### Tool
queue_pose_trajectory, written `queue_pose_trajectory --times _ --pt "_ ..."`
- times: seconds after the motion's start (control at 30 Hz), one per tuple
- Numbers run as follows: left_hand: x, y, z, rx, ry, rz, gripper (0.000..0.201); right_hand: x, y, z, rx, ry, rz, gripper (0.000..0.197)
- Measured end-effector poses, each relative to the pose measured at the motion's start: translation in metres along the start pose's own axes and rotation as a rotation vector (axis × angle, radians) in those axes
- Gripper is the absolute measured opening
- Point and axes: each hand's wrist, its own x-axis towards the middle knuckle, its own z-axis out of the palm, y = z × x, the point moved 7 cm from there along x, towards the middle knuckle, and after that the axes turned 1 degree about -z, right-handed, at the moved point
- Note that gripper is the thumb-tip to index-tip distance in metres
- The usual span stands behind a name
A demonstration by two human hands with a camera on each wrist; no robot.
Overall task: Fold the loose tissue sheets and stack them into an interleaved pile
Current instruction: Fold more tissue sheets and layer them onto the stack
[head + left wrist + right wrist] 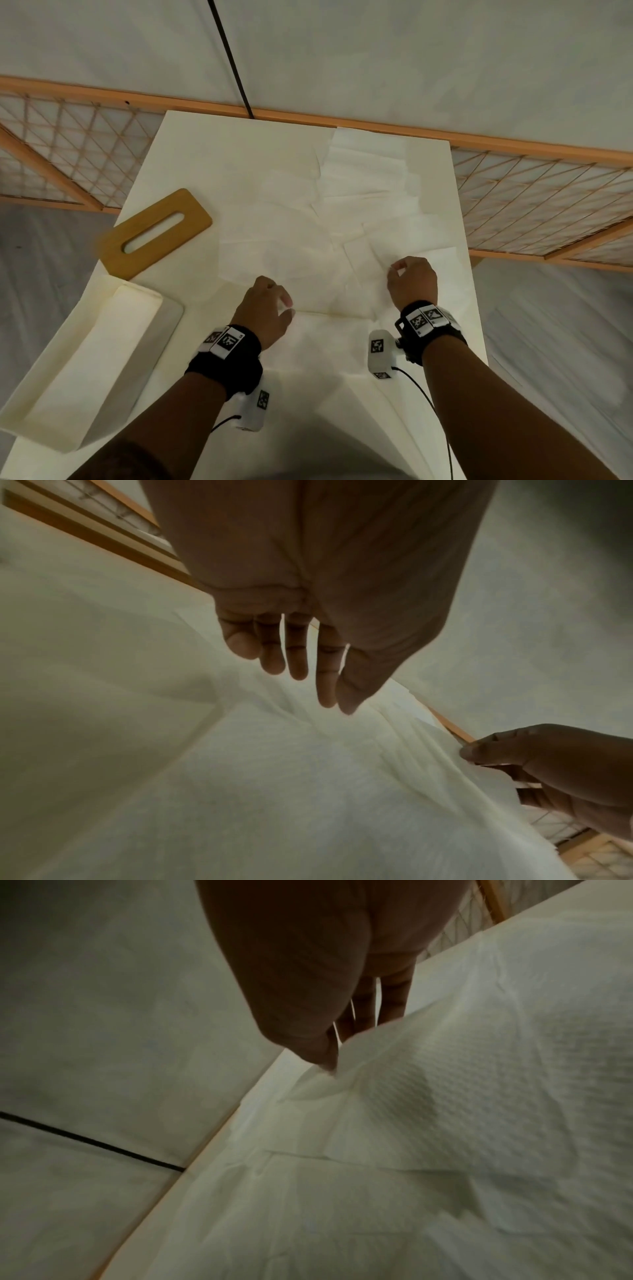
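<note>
Several loose white tissue sheets (359, 178) lie overlapping across the white table (191, 144). One larger tissue sheet (335, 342) lies nearest me, its far edge raised between my hands. My left hand (286, 305) pinches the left end of that edge between thumb and index finger, its other fingers fairly straight in the left wrist view (337, 704). My right hand (395, 272) pinches the right end. The right wrist view shows its thumb and fingers (330, 1064) closed on the embossed tissue (462, 1096), and the left wrist view shows the right hand (469, 753) too.
A wooden lid with a slot (154, 233) lies at the table's left edge. A white tissue box (85, 359) stands at the near left. A wooden lattice screen (548, 192) runs behind the table, and a black cable (233, 68) crosses the wall.
</note>
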Motion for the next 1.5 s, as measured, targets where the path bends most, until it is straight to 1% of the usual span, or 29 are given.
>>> queue_pose_trajectory --times 0.07,0.1,0.17,0.27,0.3,0.37,0.4,0.47,0.5,0.53,0.6,0.67,0.7,0.73,0.77,0.87,0.9,0.97,1.0,1.03,1.1,1.17,1.2,1.23,1.27,1.33,1.37,1.4,1.5 --pt "0.003 0.018 -0.002 -0.109 0.024 0.029 0.009 -0.011 -0.012 -0.007 0.017 0.043 -0.079 0.003" --pt "0.005 0.028 -0.001 -0.194 0.004 0.021 0.012 -0.019 -0.021 -0.010 0.030 0.065 -0.132 0.002" --pt "0.007 0.046 0.003 -0.458 -0.096 -0.040 0.035 -0.041 -0.042 -0.013 0.048 0.092 -0.254 0.005" --pt "0.009 0.062 0.018 -0.945 -0.270 -0.218 0.080 -0.081 -0.072 -0.004 0.038 0.075 -0.409 0.008" --pt "0.008 0.063 0.022 -1.054 -0.301 -0.268 0.087 -0.093 -0.080 0.001 0.039 0.050 -0.437 0.007" --pt "0.007 0.060 0.025 -1.169 -0.320 -0.353 0.095 -0.113 -0.091 0.013 0.083 -0.025 -0.491 0.005" --pt "0.006 0.059 0.024 -1.212 -0.316 -0.365 0.087 -0.120 -0.095 0.020 0.131 -0.075 -0.514 0.005" --pt "0.003 0.053 0.017 -1.249 -0.218 -0.388 0.050 -0.125 -0.099 0.027 0.216 -0.161 -0.548 0.012" --pt "0.001 0.047 0.012 -1.245 -0.156 -0.410 0.038 -0.124 -0.097 0.026 0.230 -0.163 -0.559 0.021" --pt "0.000 0.038 0.008 -1.220 -0.086 -0.441 0.034 -0.119 -0.094 0.023 0.226 -0.147 -0.565 0.032" --pt "-0.005 0.026 -0.006 -1.172 0.014 -0.463 0.043 -0.104 -0.087 0.016 0.155 -0.125 -0.554 0.061" --pt "-0.009 0.023 -0.020 -1.090 0.030 -0.431 0.047 -0.090 -0.084 0.014 0.030 -0.187 -0.544 0.080" --pt "-0.010 0.021 -0.026 -1.033 0.023 -0.406 0.041 -0.085 -0.086 0.015 -0.035 -0.240 -0.556 0.083" --pt "-0.012 0.022 -0.034 -0.988 0.014 -0.387 0.033 -0.082 -0.087 0.018 -0.093 -0.291 -0.577 0.079" --pt "-0.014 0.023 -0.040 -0.964 0.006 -0.368 0.027 -0.079 -0.088 0.022 -0.135 -0.331 -0.596 0.068" --pt "-0.014 0.017 -0.056 -0.926 0.013 -0.334 0.030 -0.073 -0.086 0.025 -0.066 -0.393 -0.550 0.021" --pt "-0.013 0.015 -0.060 -0.927 0.018 -0.298 0.028 -0.072 -0.083 0.023 -0.001 -0.412 -0.504 0.014" --pt "-0.011 0.011 -0.066 -0.868 0.032 -0.198 0.027 -0.073 -0.078 0.019 0.113 -0.470 -0.427 0.008" --pt "-0.011 0.008 -0.069 -0.827 0.054 -0.162 0.038 -0.075 -0.076 0.018 0.171 -0.502 -0.397 0.008" --pt "-0.010 0.002 -0.069 -0.820 0.077 -0.151 0.055 -0.077 -0.073 0.017 0.222 -0.534 -0.365 0.008" --pt "-0.008 -0.006 -0.070 -0.838 0.098 -0.131 0.085 -0.079 -0.067 0.015 0.247 -0.573 -0.332 0.009" --pt "-0.005 0.001 -0.072 -0.748 0.061 -0.017 0.095 -0.079 -0.064 0.014 0.218 -0.594 -0.337 0.008" --pt "-0.006 0.009 -0.072 -0.668 0.028 0.045 0.089 -0.079 -0.064 0.013 0.218 -0.599 -0.342 0.008" --pt "-0.008 0.016 -0.071 -0.589 -0.001 0.082 0.074 -0.078 -0.064 0.010 0.233 -0.601 -0.348 0.007" --pt "-0.009 0.022 -0.069 -0.538 -0.018 0.092 0.054 -0.078 -0.064 0.007 0.252 -0.597 -0.352 0.007" --pt "-0.012 0.027 -0.071 -0.510 0.024 0.092 0.019 -0.076 -0.063 0.002 0.302 -0.586 -0.347 0.007" --pt "-0.011 0.025 -0.072 -0.499 0.069 0.077 0.012 -0.074 -0.060 0.000 0.329 -0.578 -0.334 0.007" --pt "-0.010 0.019 -0.074 -0.497 0.105 0.046 0.011 -0.072 -0.057 -0.001 0.357 -0.566 -0.310 0.008" --pt "-0.006 0.006 -0.073 -0.517 0.117 -0.045 0.016 -0.069 -0.040 -0.002 0.481 -0.515 -0.194 0.012"
